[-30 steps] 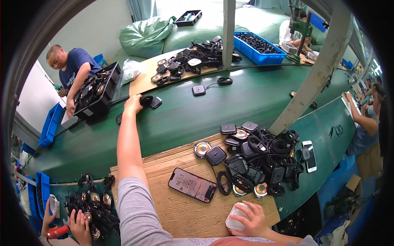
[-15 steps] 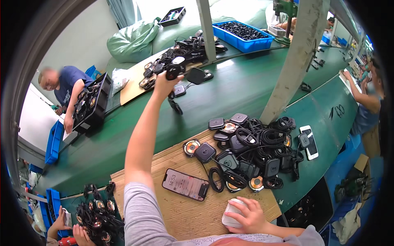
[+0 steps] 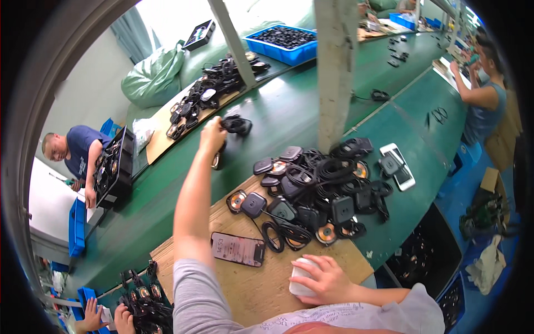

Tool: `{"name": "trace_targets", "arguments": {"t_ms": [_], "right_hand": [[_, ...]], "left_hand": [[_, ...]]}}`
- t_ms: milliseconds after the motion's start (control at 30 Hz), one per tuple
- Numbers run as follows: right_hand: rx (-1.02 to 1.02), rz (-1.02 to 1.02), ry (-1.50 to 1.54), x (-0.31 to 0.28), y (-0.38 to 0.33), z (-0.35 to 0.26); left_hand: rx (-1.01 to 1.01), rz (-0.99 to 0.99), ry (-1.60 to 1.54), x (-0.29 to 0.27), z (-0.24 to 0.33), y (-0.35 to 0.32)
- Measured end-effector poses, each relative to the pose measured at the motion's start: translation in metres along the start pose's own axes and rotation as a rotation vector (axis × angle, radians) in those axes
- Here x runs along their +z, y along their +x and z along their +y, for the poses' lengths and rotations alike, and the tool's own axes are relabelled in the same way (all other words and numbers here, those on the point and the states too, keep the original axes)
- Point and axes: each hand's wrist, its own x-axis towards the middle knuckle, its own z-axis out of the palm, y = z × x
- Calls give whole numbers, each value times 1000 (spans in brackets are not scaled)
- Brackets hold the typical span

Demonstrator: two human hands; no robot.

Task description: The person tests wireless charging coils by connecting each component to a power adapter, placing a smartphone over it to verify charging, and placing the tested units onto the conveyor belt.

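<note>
My left arm reaches out over the green belt [image 3: 278, 117]. My left hand [image 3: 212, 136] is closed on a black cabled device [image 3: 237, 125], whose coiled cable hangs to the right of the fingers; motion blurs its detail. A round part shows just below that hand. My right hand [image 3: 328, 280] rests with fingers curled over a white rounded block [image 3: 302, 277] on the cardboard sheet [image 3: 239, 289]. Just beyond it lie a dark-framed phone [image 3: 237, 249] with a lit screen and a heap of black square devices [image 3: 342, 209] with coiled cables and round copper-coloured faces.
A white phone [image 3: 405, 178] lies right of the heap, with a black square device on it. A grey post [image 3: 334, 72] rises behind. Another cabled pile [image 3: 208, 99] and a blue bin [image 3: 283, 53] stand across the belt. Co-workers sit left and right; another person's hands [image 3: 92, 317] show lower left.
My left hand has drawn back from the far pile toward me, still gripping a black cabled device. My right hand stays on the white block. The whole view has shifted.
</note>
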Motion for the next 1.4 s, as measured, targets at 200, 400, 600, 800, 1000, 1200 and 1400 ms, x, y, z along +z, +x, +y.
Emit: {"name": "trace_targets", "arguments": {"t_ms": [200, 400, 600, 800, 1000, 1200, 1400], "right_hand": [[-24, 51, 17, 1, -6, 5], [-21, 150, 1, 11, -11, 12], [-43, 149, -10, 20, -21, 6], [72, 163, 884, 101, -16, 50], [-36, 157, 43, 45, -11, 23], [-174, 196, -119, 20, -11, 1], [-169, 144, -129, 8, 12, -1]], "left_hand": [[-29, -236, -308, -128, 82, -61], [-91, -625, -266, -215, 294, -161], [697, -849, -688, -159, 451, -234], [1097, 330, -45, -22, 580, -313], [1209, -32, -257, -56, 499, -336], [668, -12, -398, -96, 303, -362], [14, 197, -484, -109, 148, -391]]}}
